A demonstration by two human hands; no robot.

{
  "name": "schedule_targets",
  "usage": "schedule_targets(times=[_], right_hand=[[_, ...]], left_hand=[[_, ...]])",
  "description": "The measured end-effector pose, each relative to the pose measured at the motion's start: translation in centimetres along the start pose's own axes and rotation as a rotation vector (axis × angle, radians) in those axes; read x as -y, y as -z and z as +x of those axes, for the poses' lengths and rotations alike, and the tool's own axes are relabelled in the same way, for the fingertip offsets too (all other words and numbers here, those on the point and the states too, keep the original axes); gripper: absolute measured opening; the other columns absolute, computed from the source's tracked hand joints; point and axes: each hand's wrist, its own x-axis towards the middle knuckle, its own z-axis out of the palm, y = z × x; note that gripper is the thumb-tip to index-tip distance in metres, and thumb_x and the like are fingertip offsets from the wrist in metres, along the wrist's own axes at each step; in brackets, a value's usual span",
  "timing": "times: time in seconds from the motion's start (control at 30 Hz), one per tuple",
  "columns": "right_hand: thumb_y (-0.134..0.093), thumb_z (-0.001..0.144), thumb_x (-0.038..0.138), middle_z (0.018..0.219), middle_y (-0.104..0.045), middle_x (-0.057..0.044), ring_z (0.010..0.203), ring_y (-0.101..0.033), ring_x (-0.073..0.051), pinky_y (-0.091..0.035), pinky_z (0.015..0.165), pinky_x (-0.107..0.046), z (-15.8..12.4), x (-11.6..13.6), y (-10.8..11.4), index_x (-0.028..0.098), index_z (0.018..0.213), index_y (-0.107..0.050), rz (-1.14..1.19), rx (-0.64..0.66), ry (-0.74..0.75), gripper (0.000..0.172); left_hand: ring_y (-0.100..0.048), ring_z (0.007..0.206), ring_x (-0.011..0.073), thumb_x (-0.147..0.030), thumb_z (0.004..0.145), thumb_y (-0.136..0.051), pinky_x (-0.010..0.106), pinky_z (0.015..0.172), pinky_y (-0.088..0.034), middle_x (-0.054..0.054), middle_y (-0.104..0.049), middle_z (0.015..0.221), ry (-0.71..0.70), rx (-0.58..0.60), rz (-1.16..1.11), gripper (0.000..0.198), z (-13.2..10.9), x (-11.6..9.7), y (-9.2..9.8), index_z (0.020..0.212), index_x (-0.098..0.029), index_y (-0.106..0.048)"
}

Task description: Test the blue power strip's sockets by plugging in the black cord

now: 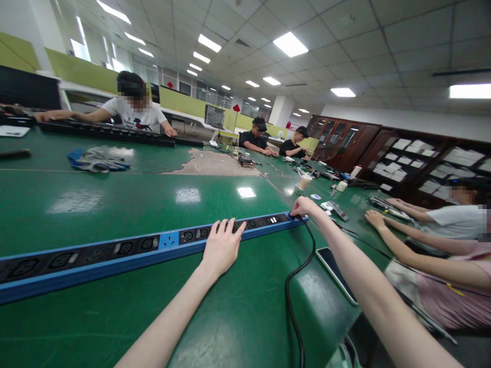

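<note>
The power strip (169, 240) lies under spread left fingers (222, 230), its end beside right fingers (298, 207) pinching a cable (288, 292).

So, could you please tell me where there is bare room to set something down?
The green tabletop is bare between the blue power strip and the gloves, and between the left hand and the black cable. It is crowded at the strip's right end, where the right hand, cable and phone sit close together.
</note>
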Motion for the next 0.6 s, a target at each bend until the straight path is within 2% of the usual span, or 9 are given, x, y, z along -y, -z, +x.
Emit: schedule_targets(times=[0.07,0.23,0.43,0.6], right_hand=[[-0.086,0.075,0.042,0.074,-0.077,-0.006,0.074,-0.074,-0.020,-0.052,0.068,-0.024,0.12,0.04,0.02,0.020,0.078,-0.081,0.022,0.028,0.000,0.022],[-0.086,0.074,0.049,0.096,-0.081,-0.008,0.090,-0.076,-0.024,-0.054,0.076,-0.027,-0.54,-0.03,-0.73,0.024,0.089,-0.083,-0.022,-0.153,-0.025,0.029],[-0.086,0.076,0.042,0.072,-0.077,-0.006,0.076,-0.075,-0.021,-0.055,0.072,-0.025,-0.03,0.30,0.26,0.021,0.078,-0.082,0.045,0.044,-0.032,0.022],[-0.087,0.073,0.045,0.090,-0.081,-0.008,0.087,-0.076,-0.023,-0.054,0.074,-0.027,-0.70,0.13,-0.42,0.023,0.086,-0.084,0.008,-0.134,-0.037,0.026]], left_hand=[[-0.057,0.136,0.0342,-0.025,0.102,-0.052,0.058,0.118,-0.039,0.014,-0.062,0.151,0.001,0.002,0.008,0.052,0.00,0.00,-0.01,0.153,-0.033,-0.059],[-0.057,0.136,0.0341,-0.024,0.102,-0.053,0.058,0.119,-0.038,0.014,-0.062,0.151,0.005,-0.003,0.002,0.052,-0.01,0.01,0.03,0.153,-0.033,-0.059],[-0.057,0.137,0.0344,-0.024,0.100,-0.055,0.058,0.120,-0.038,0.014,-0.062,0.152,0.006,-0.004,-0.027,0.055,-0.07,0.11,-0.07,0.154,-0.034,-0.059],[-0.057,0.137,0.0339,-0.023,0.101,-0.054,0.058,0.120,-0.037,0.013,-0.062,0.151,0.007,-0.002,-0.005,0.055,-0.06,0.02,-0.03,0.154,-0.033,-0.058]])
